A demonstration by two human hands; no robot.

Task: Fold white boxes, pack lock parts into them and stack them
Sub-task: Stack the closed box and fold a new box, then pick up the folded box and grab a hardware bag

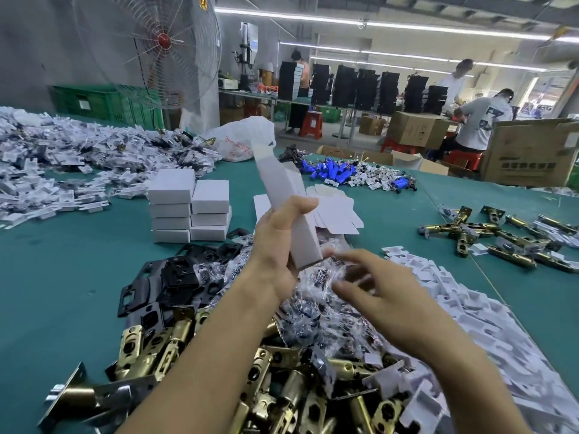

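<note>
My left hand point(279, 245) grips a long white box point(282, 195) near its lower end and holds it upright and tilted above the table. My right hand point(376, 289) is blurred, its fingers spread over a pile of clear plastic screw bags point(316, 296); whether it holds a bag cannot be seen. Two stacks of closed white boxes point(191, 206) stand to the left. Flat unfolded box blanks point(335, 211) lie behind the held box. Black strike plates point(175, 277) and brass latch bolts point(282, 386) are heaped in front of me.
White plastic inserts are piled at right point(470, 308) and far left point(62, 161). More brass latches point(501, 236) lie at right, blue batteries point(338, 172) and a white plastic bag point(241, 136) at the back. The green table point(62, 277) ends near cardboard cartons point(529, 151); people work beyond.
</note>
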